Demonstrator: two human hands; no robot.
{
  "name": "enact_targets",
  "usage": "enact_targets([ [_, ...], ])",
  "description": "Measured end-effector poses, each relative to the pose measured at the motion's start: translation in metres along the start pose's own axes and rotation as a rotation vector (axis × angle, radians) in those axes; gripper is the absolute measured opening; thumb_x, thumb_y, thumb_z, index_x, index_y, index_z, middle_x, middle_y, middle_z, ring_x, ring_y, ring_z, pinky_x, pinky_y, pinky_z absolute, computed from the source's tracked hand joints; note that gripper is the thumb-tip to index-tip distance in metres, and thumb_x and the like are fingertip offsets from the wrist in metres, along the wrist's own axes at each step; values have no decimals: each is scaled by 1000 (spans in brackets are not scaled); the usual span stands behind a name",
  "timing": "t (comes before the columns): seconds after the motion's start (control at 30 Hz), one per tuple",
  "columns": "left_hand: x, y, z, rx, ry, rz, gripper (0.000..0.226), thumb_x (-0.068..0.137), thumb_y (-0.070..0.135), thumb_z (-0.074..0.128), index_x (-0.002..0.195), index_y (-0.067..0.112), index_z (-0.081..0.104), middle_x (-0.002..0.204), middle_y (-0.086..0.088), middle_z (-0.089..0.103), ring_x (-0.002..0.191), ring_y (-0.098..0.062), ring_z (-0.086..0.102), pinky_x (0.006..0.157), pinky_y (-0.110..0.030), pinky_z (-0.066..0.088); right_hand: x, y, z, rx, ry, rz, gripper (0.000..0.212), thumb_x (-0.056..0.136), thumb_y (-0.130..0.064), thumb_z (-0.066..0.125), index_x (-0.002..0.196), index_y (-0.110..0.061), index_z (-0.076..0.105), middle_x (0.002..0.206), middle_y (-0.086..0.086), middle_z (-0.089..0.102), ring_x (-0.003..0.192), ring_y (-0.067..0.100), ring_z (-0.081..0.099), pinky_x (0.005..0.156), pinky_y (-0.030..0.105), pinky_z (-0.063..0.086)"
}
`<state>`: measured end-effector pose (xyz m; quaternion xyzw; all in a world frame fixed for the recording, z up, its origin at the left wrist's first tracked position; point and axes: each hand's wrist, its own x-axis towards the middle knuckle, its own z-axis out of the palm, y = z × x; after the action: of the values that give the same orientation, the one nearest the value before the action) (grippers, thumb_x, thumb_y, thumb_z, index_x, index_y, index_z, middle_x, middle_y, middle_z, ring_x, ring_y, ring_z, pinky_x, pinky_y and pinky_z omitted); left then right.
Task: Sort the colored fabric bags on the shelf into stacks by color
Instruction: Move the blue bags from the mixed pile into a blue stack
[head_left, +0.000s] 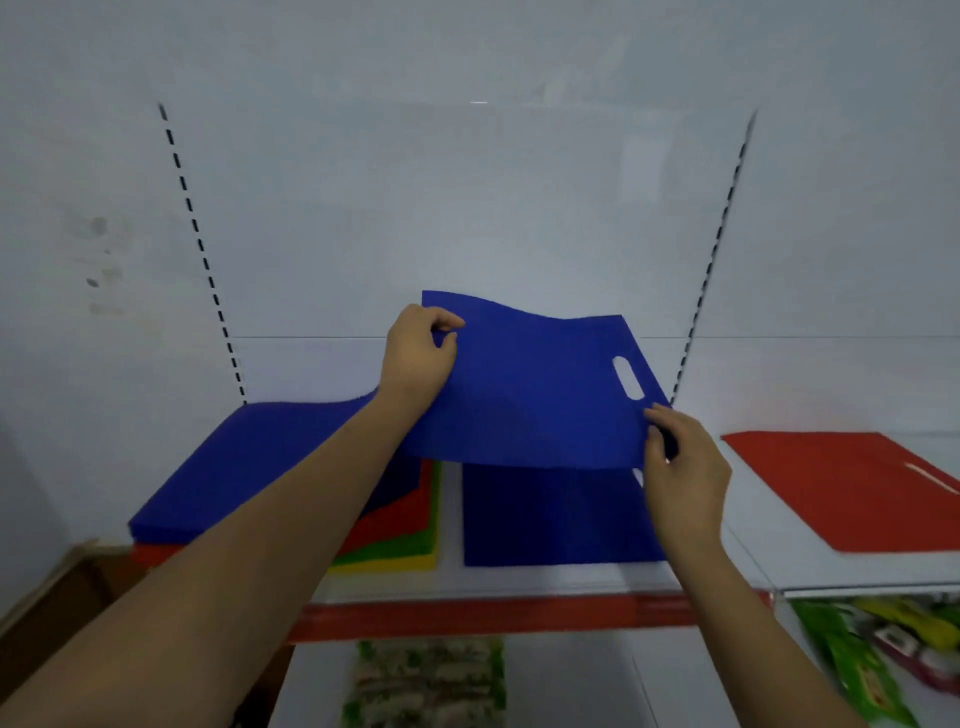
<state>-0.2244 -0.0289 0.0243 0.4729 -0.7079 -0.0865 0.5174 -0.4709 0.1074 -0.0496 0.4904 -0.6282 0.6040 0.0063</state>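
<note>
A blue fabric bag (530, 389) with a cut-out handle hangs in the air over the shelf, held by both hands. My left hand (418, 353) pinches its far left corner. My right hand (685, 467) pinches its near right corner, beside the handle slot. Directly below lies a blue stack (550, 519) flat on the shelf. To the left sits a mixed pile (249, 467) with blue bags on top and red, green and yellow layers (410, 540) beneath. A red bag (841, 488) lies flat at the right.
The white shelf (493, 582) has a red front strip (493, 616) and a white back panel with slotted uprights. Packaged goods (426, 680) lie on the lower shelf, with green packets (872, 660) at the right. A brown box edge (62, 587) shows at the left.
</note>
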Motion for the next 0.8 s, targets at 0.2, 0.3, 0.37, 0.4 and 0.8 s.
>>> enact_targets([
  [0.2, -41, -6, 82, 114, -185, -108, 29, 94, 0, 54, 120, 12, 61, 122, -7, 45, 81, -9, 46, 69, -10, 37, -4, 68, -30, -159, -130, 208, 38, 96, -2, 54, 134, -4, 55, 129, 13, 62, 115, 29, 58, 94, 26, 39],
  [0.3, -55, -8, 108, 193, -265, -218, 37, 93, -3, 50, 128, 9, 54, 128, -9, 40, 83, -11, 44, 72, -22, 38, -11, 93, -32, -164, -195, 267, 40, 95, 0, 53, 135, -3, 53, 128, 14, 63, 113, 26, 59, 91, 24, 39],
  [0.37, -61, -13, 118, 230, -273, -282, 40, 90, -6, 48, 128, 5, 53, 132, -14, 41, 95, -21, 49, 79, -27, 40, -15, 104, -30, -199, -236, 253, 38, 94, 2, 54, 132, -3, 56, 122, 13, 65, 102, 21, 58, 89, 23, 40],
  [0.4, -63, -18, 122, 252, -267, -322, 39, 89, -7, 48, 126, 3, 54, 133, -18, 43, 105, -29, 51, 84, -30, 42, -16, 108, -28, -228, -257, 239, 37, 93, 2, 54, 129, -4, 58, 118, 13, 66, 94, 18, 56, 87, 24, 41],
  [0.8, -80, -77, 154, 619, -539, -468, 42, 87, 30, 63, 126, 13, 61, 132, -12, 54, 112, -29, 55, 86, -33, 52, -18, 126, -12, -636, -329, 183, 21, 88, -8, 52, 104, -5, 66, 96, 9, 64, 84, 17, 42, 75, 31, 45],
])
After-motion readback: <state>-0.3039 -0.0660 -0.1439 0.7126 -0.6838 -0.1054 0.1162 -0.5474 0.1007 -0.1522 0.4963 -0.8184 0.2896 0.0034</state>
